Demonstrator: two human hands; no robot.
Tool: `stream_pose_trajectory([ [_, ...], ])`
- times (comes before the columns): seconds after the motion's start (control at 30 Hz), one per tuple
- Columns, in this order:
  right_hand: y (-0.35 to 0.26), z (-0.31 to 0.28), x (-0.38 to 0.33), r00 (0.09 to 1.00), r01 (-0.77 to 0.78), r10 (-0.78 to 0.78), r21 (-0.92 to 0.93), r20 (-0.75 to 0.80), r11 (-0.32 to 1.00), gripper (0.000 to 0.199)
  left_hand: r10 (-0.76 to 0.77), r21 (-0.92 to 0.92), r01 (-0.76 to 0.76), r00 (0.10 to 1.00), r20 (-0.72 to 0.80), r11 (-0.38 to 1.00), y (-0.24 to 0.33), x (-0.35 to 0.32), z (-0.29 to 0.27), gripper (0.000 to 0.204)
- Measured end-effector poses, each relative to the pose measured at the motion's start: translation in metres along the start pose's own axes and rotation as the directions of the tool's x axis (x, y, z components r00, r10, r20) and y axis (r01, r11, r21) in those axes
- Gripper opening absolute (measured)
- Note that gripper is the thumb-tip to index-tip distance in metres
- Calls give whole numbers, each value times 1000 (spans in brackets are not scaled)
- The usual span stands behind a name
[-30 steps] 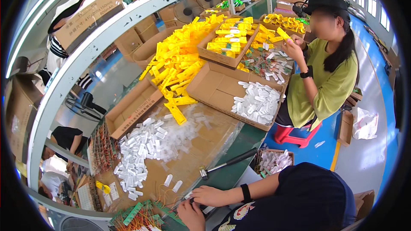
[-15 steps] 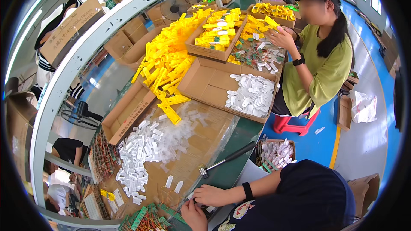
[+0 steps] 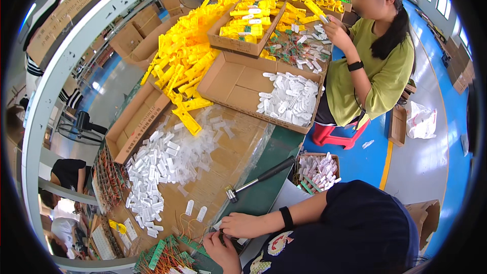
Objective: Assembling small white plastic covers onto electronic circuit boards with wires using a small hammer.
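Pieces (image 3: 152,172), white and small, spread in a heap beyond and left of both grips. Nearer, left of the left grip (image 3: 221,252), lie green wired boards (image 3: 158,254). Its fingertips meet those of the right grip (image 3: 243,225) beside a small white part (image 3: 217,226); whether either holds it cannot be told. Beyond them, rightward, a hammer (image 3: 269,173) lies on the bench (image 3: 285,144).

At the near edge of the table (image 3: 280,147), the right hand (image 3: 245,225) is just behind the left hand (image 3: 223,251). Circuit boards (image 3: 159,254) lie to their left, a hammer (image 3: 269,172) behind. Farther left are piled tabs (image 3: 152,170); behind those, heaped casings (image 3: 187,53). Right of the casings, a box (image 3: 228,81) holds more tabs.
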State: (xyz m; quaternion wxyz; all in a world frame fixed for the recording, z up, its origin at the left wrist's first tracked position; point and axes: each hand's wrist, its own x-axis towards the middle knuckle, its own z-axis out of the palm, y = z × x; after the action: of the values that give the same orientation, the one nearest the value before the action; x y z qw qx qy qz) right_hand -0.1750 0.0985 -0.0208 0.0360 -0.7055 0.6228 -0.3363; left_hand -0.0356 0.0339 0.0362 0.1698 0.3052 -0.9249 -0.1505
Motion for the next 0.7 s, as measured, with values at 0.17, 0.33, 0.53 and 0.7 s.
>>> stream_pose_trajectory([
  [0.17, 2, -5, -1, 999, 32, -32, 66, -1, 997, 18, -17, -69, 18, 1000, 17, 997, -2, -10, 1, 15],
  [0.33, 8, -13, 1, 992, 1, -22, 173, 122, 985, 30, -56, -74, 56, 998, 3, 996, -14, -14, 13, 14],
  [0.53, 3, -41, 33, 801, -173, 123, 29, 586, 985, 23, 26, -80, -30, 999, -46, 996, -16, -16, 9, 11],
  [0.7, 20, -44, 16, 935, -106, -18, 326, 355, 939, 20, 43, -81, -44, 999, -8, 996, -18, -10, 2, 8],
])
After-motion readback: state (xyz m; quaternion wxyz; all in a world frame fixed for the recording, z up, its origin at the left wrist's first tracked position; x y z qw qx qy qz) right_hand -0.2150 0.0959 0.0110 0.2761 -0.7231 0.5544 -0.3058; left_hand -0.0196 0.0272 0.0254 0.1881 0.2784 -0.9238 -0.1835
